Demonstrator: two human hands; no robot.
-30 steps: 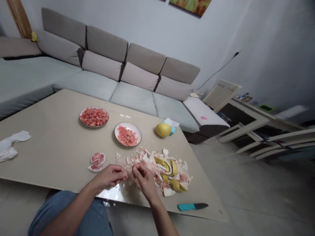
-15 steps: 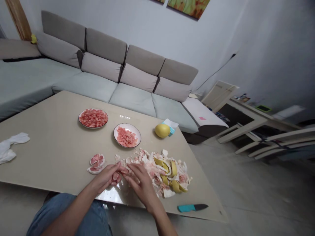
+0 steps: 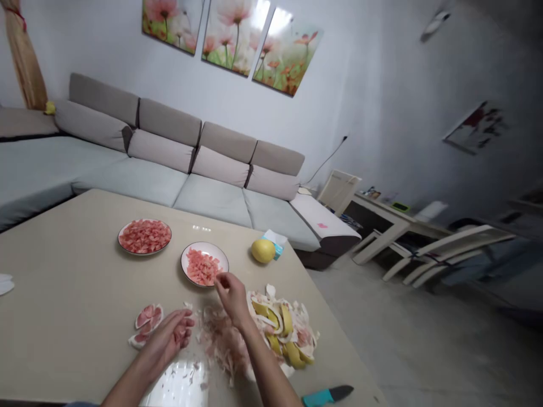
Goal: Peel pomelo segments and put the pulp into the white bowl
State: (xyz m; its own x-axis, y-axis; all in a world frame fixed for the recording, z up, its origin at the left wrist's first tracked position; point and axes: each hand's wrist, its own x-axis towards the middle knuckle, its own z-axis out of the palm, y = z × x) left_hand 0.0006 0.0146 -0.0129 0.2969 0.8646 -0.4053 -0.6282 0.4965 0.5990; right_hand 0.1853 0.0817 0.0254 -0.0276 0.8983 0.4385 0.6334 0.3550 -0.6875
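My right hand [image 3: 232, 297] reaches forward with its fingers pinched together at the near rim of a white plate [image 3: 204, 264] of pink pomelo pieces; what it pinches is too small to name. My left hand [image 3: 169, 337] rests low on the beige table [image 3: 63, 294], fingers loosely curled around pink pomelo flesh. Beside the left hand lie unpeeled pomelo segments [image 3: 145, 323]. A pile of pomelo peel and membrane [image 3: 275, 328] spreads to the right of my right arm.
A second, fuller plate of pomelo pieces [image 3: 145, 237] stands further back left. A whole yellow pomelo [image 3: 263, 250] sits by a tissue pack [image 3: 274, 239]. A teal-handled knife [image 3: 325, 395] lies at the near right edge. A grey sofa [image 3: 169, 164] lines the far side.
My right hand has left the peel pile and moved forward to the near plate. The left hand stayed low near the segments. The camera has tilted upward, showing the wall pictures.
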